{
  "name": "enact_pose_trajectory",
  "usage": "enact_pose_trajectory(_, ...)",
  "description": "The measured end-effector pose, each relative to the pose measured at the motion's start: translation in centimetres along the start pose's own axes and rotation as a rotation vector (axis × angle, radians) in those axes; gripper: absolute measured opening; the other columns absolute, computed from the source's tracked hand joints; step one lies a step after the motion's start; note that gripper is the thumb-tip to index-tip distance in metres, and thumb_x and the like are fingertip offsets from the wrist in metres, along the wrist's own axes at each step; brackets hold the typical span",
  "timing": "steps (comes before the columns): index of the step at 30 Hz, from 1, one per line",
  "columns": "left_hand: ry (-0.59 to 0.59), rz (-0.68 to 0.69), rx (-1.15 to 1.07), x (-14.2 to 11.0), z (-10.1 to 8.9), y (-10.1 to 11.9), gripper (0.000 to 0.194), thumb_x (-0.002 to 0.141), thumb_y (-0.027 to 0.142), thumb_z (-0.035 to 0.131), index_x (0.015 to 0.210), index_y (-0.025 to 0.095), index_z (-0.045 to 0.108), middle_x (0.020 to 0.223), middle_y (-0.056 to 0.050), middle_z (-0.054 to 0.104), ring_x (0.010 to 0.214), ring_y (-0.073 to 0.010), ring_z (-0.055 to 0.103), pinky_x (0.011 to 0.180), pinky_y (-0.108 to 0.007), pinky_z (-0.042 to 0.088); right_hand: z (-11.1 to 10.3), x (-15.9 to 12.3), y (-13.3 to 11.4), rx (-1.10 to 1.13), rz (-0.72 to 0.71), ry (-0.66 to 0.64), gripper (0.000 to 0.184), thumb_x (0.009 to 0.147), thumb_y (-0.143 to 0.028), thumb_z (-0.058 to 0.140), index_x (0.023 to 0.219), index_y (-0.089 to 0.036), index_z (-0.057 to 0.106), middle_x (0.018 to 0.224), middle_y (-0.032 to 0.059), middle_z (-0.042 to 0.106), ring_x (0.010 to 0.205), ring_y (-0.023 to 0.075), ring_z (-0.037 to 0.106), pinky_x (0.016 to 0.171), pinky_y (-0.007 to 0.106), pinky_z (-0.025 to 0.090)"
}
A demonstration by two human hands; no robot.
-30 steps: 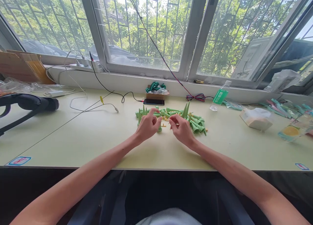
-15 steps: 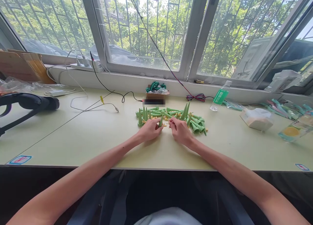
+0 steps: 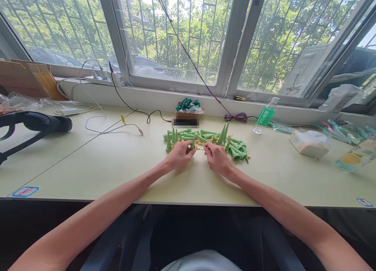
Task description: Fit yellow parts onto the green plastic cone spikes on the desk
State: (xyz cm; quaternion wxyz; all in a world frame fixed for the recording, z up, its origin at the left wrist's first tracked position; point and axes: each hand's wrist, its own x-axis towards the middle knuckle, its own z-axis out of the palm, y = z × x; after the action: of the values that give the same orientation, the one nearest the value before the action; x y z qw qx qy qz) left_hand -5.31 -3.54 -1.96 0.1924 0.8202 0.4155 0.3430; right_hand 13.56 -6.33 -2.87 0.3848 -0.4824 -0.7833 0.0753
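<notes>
My left hand [image 3: 181,155] is closed around the base of a green plastic cone [image 3: 193,142], which points up past the fingertips. Across a small gap, my right hand [image 3: 219,158] has thumb and fingers pinched together. A thin yellow piece [image 3: 200,148] shows between the two hands; its right end reaches the right fingertips. Behind and beside the hands lies a pile of green cones [image 3: 236,151], most on their sides, mixed with small yellow pieces. Several cones stand upright, such as a tall cone [image 3: 221,135] behind the right hand and a cone [image 3: 168,142] left of the left hand.
Behind the pile stands a small cardboard box [image 3: 192,116] with green wrapping. To the right are a bottle [image 3: 265,116], a tissue pack [image 3: 309,144] and a clear container [image 3: 351,159]. A black headset [image 3: 35,124] and a white cable [image 3: 117,126] lie left on the table [image 3: 96,161].
The right fingertips have shifted very slightly right, away from the left hand. The left hand keeps its hold on the green cone, and the pile looks the same.
</notes>
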Motion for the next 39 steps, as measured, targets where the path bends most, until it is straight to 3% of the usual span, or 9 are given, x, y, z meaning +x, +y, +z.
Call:
enact_pose_trajectory(14, -0.039, 0.066, -0.028, -0.07, -0.05, 0.59, 0.014, 0.084, 0.029, 0.054, 0.076, 0.017, 0.057, 0.046, 0.007, 0.042, 0.045, -0.0092, 0.031, 0.048, -0.024, 0.025, -0.03, -0.05, -0.08, 0.087, 0.009, -0.038, 0.025, 0.099, -0.027, 0.037, 0.083, -0.019, 0.055, 0.074, 0.0018, 0.064, 0.056, 0.0129, 0.054, 0.061, 0.025, 0.041)
enact_pose_trajectory(22, -0.042, 0.078, -0.051, -0.01, 0.05, 0.56, 0.017, 0.085, 0.03, 0.054, 0.074, 0.017, 0.054, 0.046, 0.007, 0.04, 0.045, -0.0085, 0.029, 0.048, -0.023, 0.024, 0.0, -0.15, -0.37, 0.222, 0.051, -0.062, 0.024, 0.099, -0.034, 0.038, 0.09, -0.02, 0.056, 0.079, 0.0013, 0.066, 0.043, 0.0095, 0.053, 0.054, 0.024, 0.044)
enact_pose_trajectory(30, -0.006, 0.035, -0.129, -0.03, -0.09, 0.87, 0.019, 0.086, 0.034, 0.054, 0.079, 0.016, 0.057, 0.047, 0.007, 0.039, 0.044, -0.008, 0.029, 0.047, -0.023, 0.024, 0.0, -0.09, -0.51, 0.271, 0.052, -0.023, 0.015, 0.094, -0.029, 0.047, 0.099, -0.019, 0.056, 0.085, 0.0038, 0.069, 0.049, 0.0108, 0.057, 0.053, 0.024, 0.046)
enact_pose_trajectory(39, -0.001, 0.074, -0.162, -0.04, -0.08, 0.81, 0.017, 0.086, 0.033, 0.055, 0.084, 0.016, 0.06, 0.047, 0.007, 0.037, 0.044, -0.0076, 0.028, 0.045, -0.022, 0.023, -0.05, -0.14, -0.57, 0.353, 0.08, -0.027, 0.018, 0.095, -0.035, 0.046, 0.096, -0.019, 0.056, 0.077, 0.0007, 0.065, 0.043, 0.0091, 0.056, 0.046, 0.022, 0.044)
